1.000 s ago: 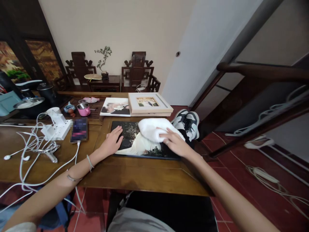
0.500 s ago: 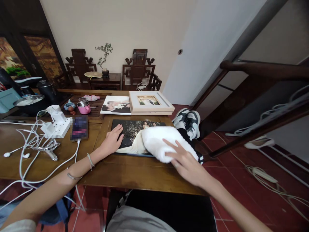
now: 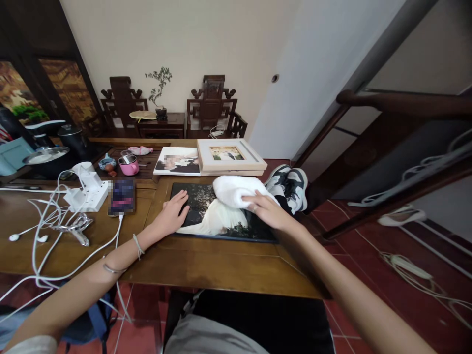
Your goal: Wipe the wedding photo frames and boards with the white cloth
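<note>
A large dark photo print (image 3: 199,201) lies flat on the wooden table (image 3: 206,260). My left hand (image 3: 171,216) rests flat on the print's left edge, fingers spread, pinning it down. My right hand (image 3: 267,211) presses a folded white cloth (image 3: 236,189) onto the far right part of the print, fingers laid over the cloth.
Beyond the print lie a pale framed photo (image 3: 228,156) and a canvas photo (image 3: 177,161). To the left are a phone (image 3: 121,196), a white power strip (image 3: 88,194) with tangled cables, earphones and a pink cup (image 3: 128,165). Sneakers (image 3: 289,183) sit off the table's right edge.
My right hand has swept the cloth from the print's near right corner back up to its far right part. My left hand has stayed put.
</note>
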`<action>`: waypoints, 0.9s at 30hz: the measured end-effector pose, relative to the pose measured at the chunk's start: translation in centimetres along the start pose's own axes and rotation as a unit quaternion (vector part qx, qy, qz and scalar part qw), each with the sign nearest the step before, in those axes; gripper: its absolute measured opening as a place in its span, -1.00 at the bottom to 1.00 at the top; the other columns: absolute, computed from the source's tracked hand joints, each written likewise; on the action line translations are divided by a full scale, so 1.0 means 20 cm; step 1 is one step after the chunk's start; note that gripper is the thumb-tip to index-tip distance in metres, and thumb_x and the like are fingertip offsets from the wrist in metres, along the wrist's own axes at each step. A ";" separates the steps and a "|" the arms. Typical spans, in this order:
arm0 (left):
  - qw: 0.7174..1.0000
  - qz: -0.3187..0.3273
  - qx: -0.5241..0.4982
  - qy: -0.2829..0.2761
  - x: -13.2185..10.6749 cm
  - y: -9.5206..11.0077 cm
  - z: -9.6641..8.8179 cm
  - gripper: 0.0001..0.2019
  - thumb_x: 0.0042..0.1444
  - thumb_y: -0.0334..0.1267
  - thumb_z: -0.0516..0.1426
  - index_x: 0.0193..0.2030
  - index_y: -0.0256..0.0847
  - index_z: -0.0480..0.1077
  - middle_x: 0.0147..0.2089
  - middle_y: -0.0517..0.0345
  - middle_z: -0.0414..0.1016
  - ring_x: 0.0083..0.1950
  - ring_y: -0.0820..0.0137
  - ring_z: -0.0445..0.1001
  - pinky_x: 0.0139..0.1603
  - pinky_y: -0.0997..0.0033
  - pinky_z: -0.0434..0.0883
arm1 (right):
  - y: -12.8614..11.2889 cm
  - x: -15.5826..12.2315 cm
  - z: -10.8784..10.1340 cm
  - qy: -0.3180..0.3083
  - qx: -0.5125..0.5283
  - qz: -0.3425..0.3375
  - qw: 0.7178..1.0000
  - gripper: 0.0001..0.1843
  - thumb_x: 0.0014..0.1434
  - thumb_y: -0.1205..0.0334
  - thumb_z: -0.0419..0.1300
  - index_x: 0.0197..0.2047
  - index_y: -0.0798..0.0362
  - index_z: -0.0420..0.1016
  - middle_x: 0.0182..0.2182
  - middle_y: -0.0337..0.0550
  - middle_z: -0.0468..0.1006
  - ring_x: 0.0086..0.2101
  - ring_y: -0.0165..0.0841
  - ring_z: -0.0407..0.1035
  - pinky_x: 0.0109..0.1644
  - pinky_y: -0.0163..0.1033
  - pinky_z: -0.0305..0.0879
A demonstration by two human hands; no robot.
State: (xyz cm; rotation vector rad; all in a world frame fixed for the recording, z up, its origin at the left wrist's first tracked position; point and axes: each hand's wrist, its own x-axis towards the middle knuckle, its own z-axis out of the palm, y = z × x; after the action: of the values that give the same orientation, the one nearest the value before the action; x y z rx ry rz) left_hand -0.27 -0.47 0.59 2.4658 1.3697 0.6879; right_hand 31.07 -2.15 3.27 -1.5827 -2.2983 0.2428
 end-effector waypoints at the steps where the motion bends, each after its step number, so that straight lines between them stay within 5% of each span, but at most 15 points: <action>1: 1.000 0.001 -0.001 0.000 0.00 0.00 0.00 -0.57 0.28 -0.21 -0.08 0.23 -0.28 0.27 0.36 -0.13 0.18 0.42 0.24 0.09 0.34 0.01 0.16 | 0.01 0.07 0.00 0.002 -0.005 0.000 1.000 -0.54 0.20 0.31 -0.11 0.01 -0.01 0.53 0.03 -0.12 0.56 0.15 -0.07 0.30 0.29 0.23 0.04; 6: 1.000 -0.011 -0.004 0.001 0.00 0.02 -0.01 -0.56 0.28 -0.23 -0.08 0.23 -0.35 0.27 0.36 -0.16 0.18 0.42 0.23 0.08 0.35 0.03 0.16 | -0.03 0.15 0.01 0.010 -0.015 -0.022 1.000 -0.52 0.18 0.36 -0.14 0.00 0.12 0.51 0.10 0.05 0.48 0.18 0.00 0.25 0.29 0.28 -0.06; 13: 1.000 -0.019 0.005 0.003 0.00 0.02 0.00 -0.56 0.29 -0.23 -0.10 0.24 -0.31 0.27 0.37 -0.11 0.16 0.42 0.26 0.07 0.36 0.08 0.14 | -0.20 -0.43 0.04 0.027 -0.018 -0.113 0.993 -0.61 0.13 0.40 -0.06 -0.11 0.04 0.53 0.29 0.07 0.22 0.27 -0.04 0.08 0.33 0.33 -0.15; 17: 1.000 -0.018 0.007 0.002 0.00 0.02 0.01 -0.56 0.29 -0.23 -0.10 0.23 -0.34 0.27 0.37 -0.14 0.17 0.42 0.25 0.08 0.34 0.04 0.16 | -0.27 -0.64 -0.01 0.001 -0.008 -0.156 0.988 -0.64 0.11 0.42 -0.02 -0.19 -0.06 0.54 0.26 -0.07 0.28 0.30 -0.04 -0.02 0.32 0.30 -0.06; 21: 1.000 -0.013 0.010 0.005 0.00 0.02 0.00 -0.57 0.28 -0.23 -0.09 0.23 -0.29 0.27 0.36 -0.11 0.18 0.42 0.25 0.08 0.34 0.02 0.16 | -0.23 -0.49 0.00 0.013 -0.012 -0.134 0.991 -0.61 0.14 0.39 -0.04 -0.10 -0.05 0.54 0.18 -0.02 0.39 0.26 -0.06 0.08 0.34 0.23 -0.04; 27: 1.000 -0.011 0.010 -0.007 0.00 0.03 -0.01 -0.56 0.29 -0.23 -0.09 0.23 -0.35 0.27 0.36 -0.17 0.18 0.42 0.21 0.09 0.33 0.01 0.18 | -0.10 0.04 0.03 -0.007 -0.049 -0.080 0.996 -0.54 0.16 0.40 -0.12 0.02 0.11 0.48 0.07 0.09 0.49 0.25 -0.04 0.12 0.23 0.30 0.01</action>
State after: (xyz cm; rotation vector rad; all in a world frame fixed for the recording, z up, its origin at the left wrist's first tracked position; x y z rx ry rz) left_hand 0.02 -0.81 1.08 2.4611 1.4038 0.6550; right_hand 28.79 -2.11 3.63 -1.4362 -2.4660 0.1020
